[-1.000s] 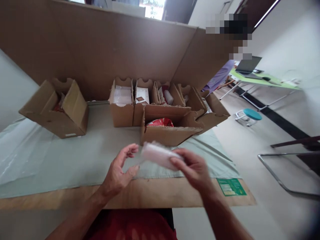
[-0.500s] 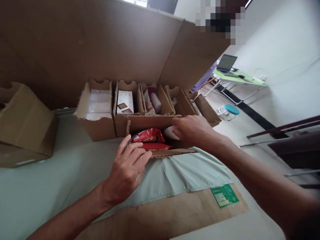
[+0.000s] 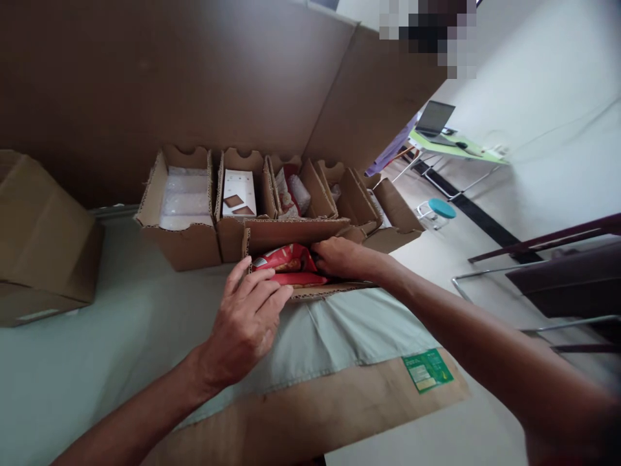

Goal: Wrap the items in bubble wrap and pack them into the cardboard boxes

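Observation:
A small open cardboard box (image 3: 291, 230) stands on the grey-green cloth (image 3: 97, 349) in front of me, with red snack packets (image 3: 286, 257) inside. My left hand (image 3: 247, 317) lies with its fingers stretched flat over the box's front edge, touching the red packets. My right hand (image 3: 342, 257) reaches into the right side of the same box. Its fingertips are tucked down inside, out of sight. The white packet it carried does not show.
Behind stands a row of open cardboard boxes (image 3: 182, 244), one holding a white carton with brown squares (image 3: 239, 194). A larger box (image 3: 43, 246) sits far left, before a tall cardboard wall (image 3: 194, 84). A green sticker (image 3: 427, 371), a teal stool (image 3: 439, 208) and a laptop (image 3: 434, 120) lie right.
My right hand carried the white packet from mid-air into the near box and has sunk deeper. My left hand moved forward onto the box's front edge. The view moved closer.

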A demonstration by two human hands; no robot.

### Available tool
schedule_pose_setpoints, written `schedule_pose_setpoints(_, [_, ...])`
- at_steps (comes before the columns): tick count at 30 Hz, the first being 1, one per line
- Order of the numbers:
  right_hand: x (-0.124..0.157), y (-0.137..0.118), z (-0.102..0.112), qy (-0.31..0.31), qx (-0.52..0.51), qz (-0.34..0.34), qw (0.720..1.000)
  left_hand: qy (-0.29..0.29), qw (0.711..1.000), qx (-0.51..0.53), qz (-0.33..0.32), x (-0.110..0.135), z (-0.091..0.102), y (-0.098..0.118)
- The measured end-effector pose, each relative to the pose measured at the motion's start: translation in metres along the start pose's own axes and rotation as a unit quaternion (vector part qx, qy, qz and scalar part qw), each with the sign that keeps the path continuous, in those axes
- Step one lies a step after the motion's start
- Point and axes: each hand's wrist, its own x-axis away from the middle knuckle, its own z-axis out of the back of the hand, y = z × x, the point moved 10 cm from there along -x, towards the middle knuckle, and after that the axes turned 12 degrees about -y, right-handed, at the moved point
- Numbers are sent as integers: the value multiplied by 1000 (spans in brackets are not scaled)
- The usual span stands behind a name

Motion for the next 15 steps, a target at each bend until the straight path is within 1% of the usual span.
schedule_pose_setpoints(1, [8, 1, 4, 13, 0, -11, 1000, 8, 1000, -2, 3, 2, 4, 1])
schedule_pose_setpoints(2, [21, 3, 10, 41, -5, -23, 999, 19, 1000, -3, 8, 5, 9, 1])
schedule_pose_setpoints(3, [39, 8, 18, 88, -17, -35, 995, 36, 999, -1, 16, 10, 15, 0])
schedule_pose_setpoints(4, [61, 16, 24, 149, -39, -48, 987, 57, 998, 4, 28, 17, 22, -3])
schedule_pose_setpoints(5, [88, 26, 28, 222, -69, -58, 971, 74, 996, 13, 49, 24, 28, -8])
schedule_pose_setpoints(6, [115, 39, 26, 295, -108, -63, 947, 85, 993, 27, 79, 33, 31, -17])
schedule_pose_setpoints(7, [140, 52, 17, 354, -146, -67, 922, 86, 988, 48, 117, 42, 29, -29])
schedule_pose_setpoints(8, [158, 64, 2, 394, -181, -64, 899, 79, 981, 75, 161, 50, 22, -44])
schedule_pose_setpoints(9, [166, 76, -18, 408, -225, -60, 883, 64, 971, 108, 203, 58, 11, -59])
schedule_pose_setpoints(10, [165, 85, -40, 408, -278, -52, 868, 46, 959, 145, 238, 64, -3, -72])
schedule_pose_setpoints(11, [156, 91, -60, 397, -331, -38, 855, 29, 946, 186, 263, 68, -19, -84])
schedule_pose_setpoints(12, [141, 91, -78, 382, -382, -12, 841, 16, 934, 228, 276, 68, -36, -92])
schedule_pose_setpoints(13, [122, 86, -90, 366, -430, 25, 825, 6, 922, 269, 279, 65, -51, -98])
schedule_pose_setpoints(14, [102, 78, -97, 354, -471, 65, 805, 1, 911, 306, 277, 61, -63, -102])
schedule_pose_setpoints(15, [84, 68, -99, 347, -506, 102, 783, 3, 901, 337, 273, 55, -72, -104])
